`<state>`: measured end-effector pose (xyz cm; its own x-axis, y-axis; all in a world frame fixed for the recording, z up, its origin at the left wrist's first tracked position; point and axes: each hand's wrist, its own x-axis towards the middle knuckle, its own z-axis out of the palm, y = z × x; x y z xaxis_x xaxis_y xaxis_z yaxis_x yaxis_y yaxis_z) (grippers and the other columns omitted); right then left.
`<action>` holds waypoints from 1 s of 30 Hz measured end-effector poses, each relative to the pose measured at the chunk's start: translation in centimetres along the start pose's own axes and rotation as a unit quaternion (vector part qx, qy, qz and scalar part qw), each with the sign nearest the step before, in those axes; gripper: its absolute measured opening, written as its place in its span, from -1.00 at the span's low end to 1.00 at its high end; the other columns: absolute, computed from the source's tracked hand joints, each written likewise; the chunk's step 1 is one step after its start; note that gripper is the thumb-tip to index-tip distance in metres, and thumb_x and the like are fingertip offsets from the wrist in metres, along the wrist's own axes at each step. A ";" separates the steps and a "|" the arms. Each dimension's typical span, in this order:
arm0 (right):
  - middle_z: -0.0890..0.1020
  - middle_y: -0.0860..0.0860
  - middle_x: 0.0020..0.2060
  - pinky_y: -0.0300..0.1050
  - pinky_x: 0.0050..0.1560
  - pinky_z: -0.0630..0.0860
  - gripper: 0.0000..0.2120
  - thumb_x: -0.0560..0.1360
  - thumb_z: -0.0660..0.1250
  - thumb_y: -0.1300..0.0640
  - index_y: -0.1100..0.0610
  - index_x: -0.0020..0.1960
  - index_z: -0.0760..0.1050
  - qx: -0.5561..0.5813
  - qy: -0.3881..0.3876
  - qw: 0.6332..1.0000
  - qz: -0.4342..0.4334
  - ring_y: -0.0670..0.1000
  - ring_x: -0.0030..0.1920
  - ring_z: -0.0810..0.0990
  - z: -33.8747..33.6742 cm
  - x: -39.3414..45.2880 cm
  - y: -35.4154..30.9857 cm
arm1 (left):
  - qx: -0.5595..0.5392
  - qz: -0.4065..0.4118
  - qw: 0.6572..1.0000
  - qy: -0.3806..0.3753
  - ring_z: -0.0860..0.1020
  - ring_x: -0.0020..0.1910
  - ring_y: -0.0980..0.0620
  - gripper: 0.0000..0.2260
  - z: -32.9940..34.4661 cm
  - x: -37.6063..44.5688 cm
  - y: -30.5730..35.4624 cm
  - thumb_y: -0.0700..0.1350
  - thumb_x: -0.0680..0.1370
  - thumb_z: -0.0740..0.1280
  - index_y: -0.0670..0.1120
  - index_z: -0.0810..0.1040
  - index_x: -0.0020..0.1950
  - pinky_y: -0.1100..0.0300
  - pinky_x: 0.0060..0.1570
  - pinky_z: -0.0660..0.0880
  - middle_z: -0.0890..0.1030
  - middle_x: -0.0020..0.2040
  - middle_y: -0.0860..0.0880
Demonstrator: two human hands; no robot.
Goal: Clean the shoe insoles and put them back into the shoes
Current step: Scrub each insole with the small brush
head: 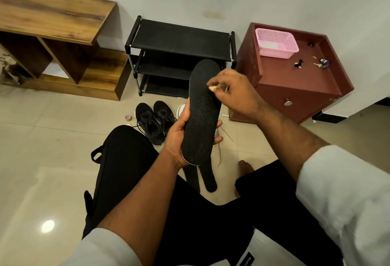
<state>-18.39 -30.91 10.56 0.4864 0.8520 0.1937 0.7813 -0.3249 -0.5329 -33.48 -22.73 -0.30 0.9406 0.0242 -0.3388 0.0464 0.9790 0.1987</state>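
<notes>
Head view, seated person looking down. Left hand (179,137) holds a black insole (202,113) upright at frame centre, grip curled round its lower half, thumb on the left edge. Right hand (234,92) pinches a small pale wad (212,88), pressed to the insole's upper right edge. Second insole (207,178) lies on the floor (52,139) below centre, between the legs. Pair of black shoes (155,121) stands on the tiles left of centre, before a black shoe rack (179,40). Pink basket (276,43) sits on the red cabinet (295,84), upper right.
</notes>
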 end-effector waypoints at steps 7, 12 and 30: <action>0.54 -0.06 -0.08 -0.30 -0.02 0.47 -0.83 0.47 0.30 0.24 0.09 0.00 0.61 0.011 -0.176 0.981 -0.077 -0.18 -0.06 0.50 2.7 -5.6 -2.4 | 0.050 0.074 0.996 0.028 0.40 0.40 -0.22 -0.53 -0.2 0.0 0.6 0.13 0.60 0.26 0.22 0.30 0.51 -0.27 0.41 0.27 0.40 0.47 -0.19; 0.59 0.02 -0.11 -0.39 -0.07 0.45 -0.82 0.43 0.37 0.34 0.19 -0.01 0.65 0.098 -0.129 0.982 -0.098 -0.13 -0.10 0.53 3.9 -11.4 -4.5 | 0.029 0.073 0.997 0.014 0.53 0.26 -0.25 -0.47 -0.3 0.0 0.9 0.16 0.59 0.27 0.14 0.27 0.54 -0.23 0.18 0.51 0.39 0.46 -0.25; 0.58 -0.01 -0.12 -0.27 -0.05 0.50 -0.85 0.45 0.35 0.28 0.14 -0.02 0.65 0.081 -0.211 0.972 -0.067 -0.14 -0.12 0.54 3.6 -8.4 -4.5 | 0.064 0.109 0.992 0.004 0.51 0.27 -0.27 -0.63 0.3 0.0 0.2 0.05 0.64 0.17 0.21 0.39 0.46 -0.20 0.25 0.46 0.49 0.38 -0.23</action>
<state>-27.43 -35.11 8.38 0.1543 0.9857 -0.0679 0.7379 -0.1606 -0.6555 -33.32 -22.58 0.05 0.9301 0.2352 -0.2820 -0.1159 0.9167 0.3824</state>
